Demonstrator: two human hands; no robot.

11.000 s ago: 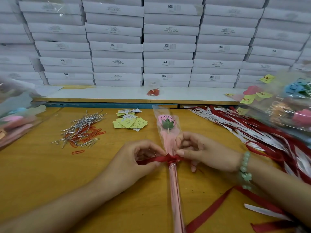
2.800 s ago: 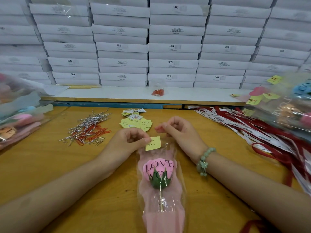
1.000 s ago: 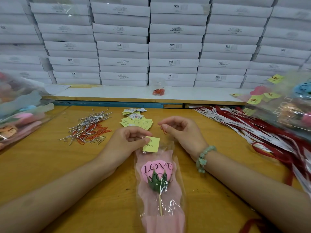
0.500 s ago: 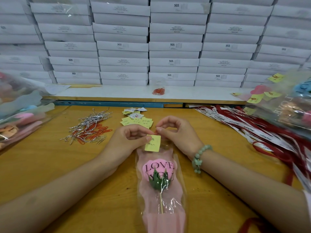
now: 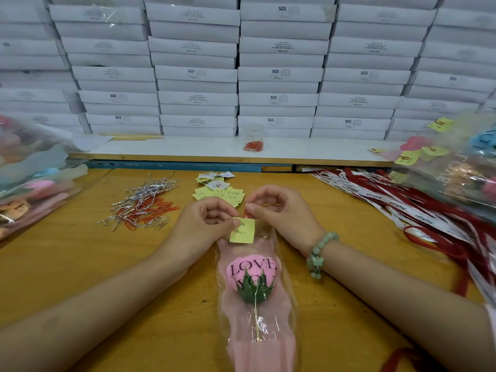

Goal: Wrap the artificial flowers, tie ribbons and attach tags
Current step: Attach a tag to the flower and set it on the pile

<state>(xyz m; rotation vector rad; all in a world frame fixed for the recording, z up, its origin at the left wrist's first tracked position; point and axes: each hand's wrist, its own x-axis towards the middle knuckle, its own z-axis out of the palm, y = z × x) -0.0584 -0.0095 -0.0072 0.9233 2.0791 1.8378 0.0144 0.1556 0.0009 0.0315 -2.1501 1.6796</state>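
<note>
Wrapped flower (image 5: 253, 275) lies flat on the wooden table (image 5: 67, 264), straight in front of the person, between the two forearms. Its pink "LOVE YOU" head points to the far side and its stem runs toward the near edge of the view. It sits inside a clear sleeve (image 5: 268, 245) with pink paper behind it.

At the open top of the sleeve lies a yellow tag (image 5: 242, 232). The left hand (image 5: 206, 224) pinches the upper left corner of this tag between thumb and forefinger. The right hand (image 5: 281, 213) pinches a small red paper clip (image 5: 245, 214) with thumb and forefinger, just at the top edge of the tag. Whether the clip already bites the film, I cannot tell.

I judge that the whole thing is very light and soft. The film is thin, smooth and a little slippery, so it wrinkles easily and the tag can slide on it. The paper tag bends or tears if one pulls it. The best place to hold is the top edge, tag and film together, close beside the clip, with a gentle pinch. For lifting, the stem is the stiffer part, I think, and the head should not be pressed.

More clips (image 5: 142, 208) and more tags (image 5: 218, 193) lie just beyond the hands, and ribbons (image 5: 402, 210) lie at the right.
</note>
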